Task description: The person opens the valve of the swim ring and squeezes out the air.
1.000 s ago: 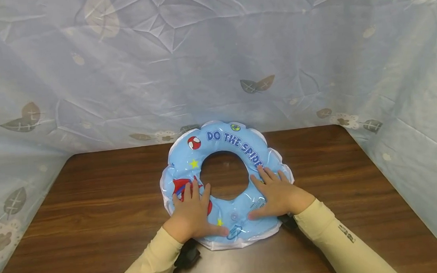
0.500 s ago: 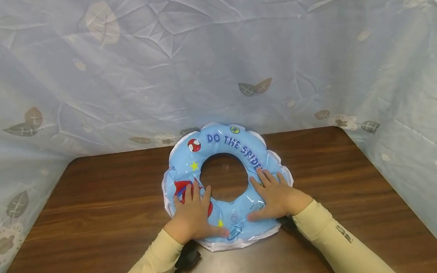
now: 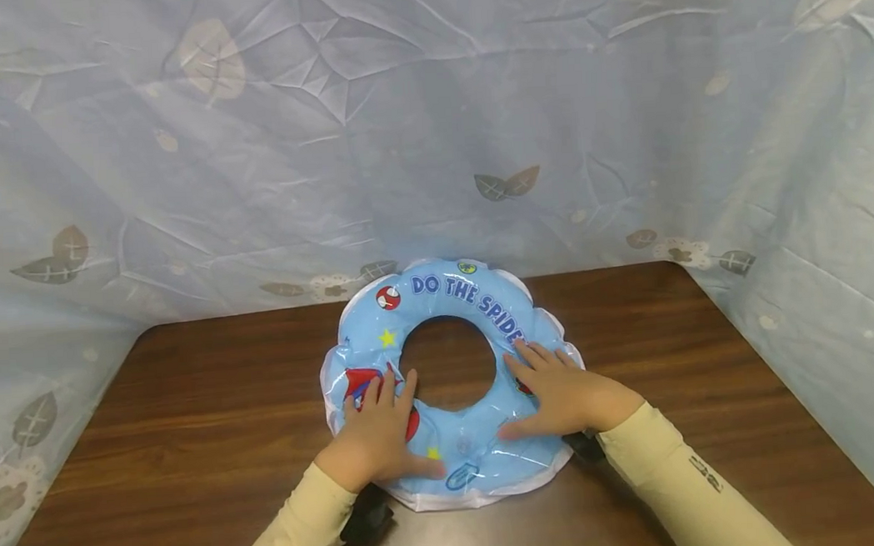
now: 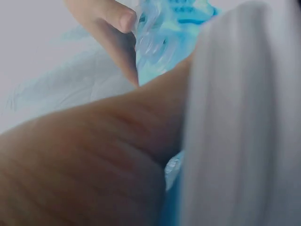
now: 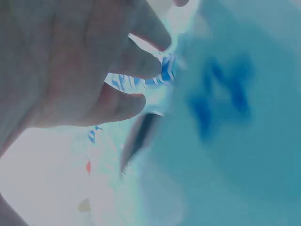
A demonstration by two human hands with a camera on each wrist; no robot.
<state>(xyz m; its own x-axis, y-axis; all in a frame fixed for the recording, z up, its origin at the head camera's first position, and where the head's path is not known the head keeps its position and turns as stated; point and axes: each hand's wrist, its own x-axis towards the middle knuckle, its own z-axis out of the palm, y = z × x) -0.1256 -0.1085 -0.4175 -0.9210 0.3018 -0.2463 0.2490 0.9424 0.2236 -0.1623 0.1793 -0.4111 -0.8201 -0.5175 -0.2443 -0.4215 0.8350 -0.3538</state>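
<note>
A light-blue inflated swim ring (image 3: pixel 445 285) lies at the middle of the table, printed with red figures, yellow stars and blue letters. Its scalloped edge is whitish. On its near left part rests my left hand (image 3: pixel 375 435), fingers spread and pointing away, thumb turned inward. My right hand (image 3: pixel 564 392) lies on its near right part, also with spread fingers. In the left wrist view, the other hand's fingers (image 4: pixel 117 19) show beside the ring's shiny plastic (image 4: pixel 164 42). The right wrist view has my right fingers (image 5: pixel 136 63) over the printed, partly blurred ring (image 5: pixel 225 155).
The dark wood-grain table (image 3: pixel 212 404) has rounded far corners. A pale blue curtain (image 3: pixel 399 142) with leaf prints hangs behind it and along both sides. A black wrist device (image 3: pixel 365 515) sits under my left wrist.
My hands have moved slightly apart on the ring, the left to the left, the right to the right. The head view has tilted up a little, so the scene sits lower.
</note>
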